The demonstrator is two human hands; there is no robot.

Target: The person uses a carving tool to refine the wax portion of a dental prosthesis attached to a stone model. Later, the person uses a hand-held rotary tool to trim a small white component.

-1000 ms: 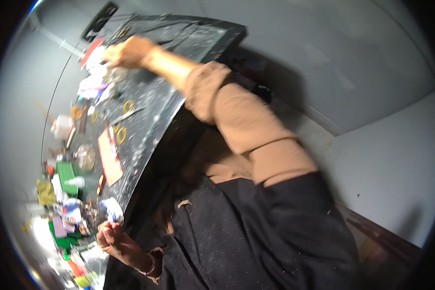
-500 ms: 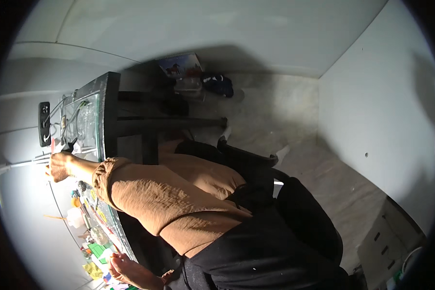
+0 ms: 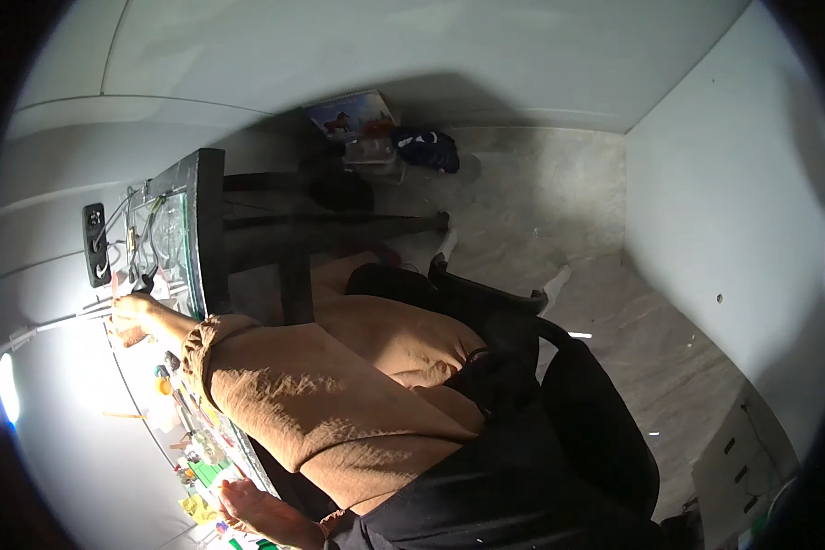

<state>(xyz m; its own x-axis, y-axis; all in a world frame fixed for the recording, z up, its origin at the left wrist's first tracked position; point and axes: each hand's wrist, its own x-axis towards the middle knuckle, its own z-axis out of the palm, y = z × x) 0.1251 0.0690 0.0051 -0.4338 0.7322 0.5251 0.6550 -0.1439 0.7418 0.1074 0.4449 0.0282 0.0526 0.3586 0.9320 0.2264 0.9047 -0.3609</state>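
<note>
My right hand [image 3: 130, 317], in a brown rolled-up sleeve [image 3: 275, 394], is stretched over the table under strong light. Its fingers are bent and closed beside the lamp's pale arm [image 3: 60, 321]; glare hides what they hold. A black clip-like piece [image 3: 144, 281] is next to it. Lower in the view, my left hand [image 3: 264, 513] is over the table's near edge with curled fingers. What is inside them is hidden. Green pieces [image 3: 213, 473] and a yellow crumpled piece [image 3: 195, 509] lie close to that hand.
The glass-topped table [image 3: 179, 243] has a black frame. A black power strip [image 3: 96, 245] with cables is on the wall behind it. The lit lamp head [image 3: 7, 389] is at the far left. A black chair [image 3: 605, 412] is under me; a picture calendar [image 3: 353, 115] and dark bag [image 3: 426, 149] are on the floor.
The view has shifted slightly, so most things appear a little further right. More of the lit lamp head shows. Both hands keep nearly the same places over the table.
</note>
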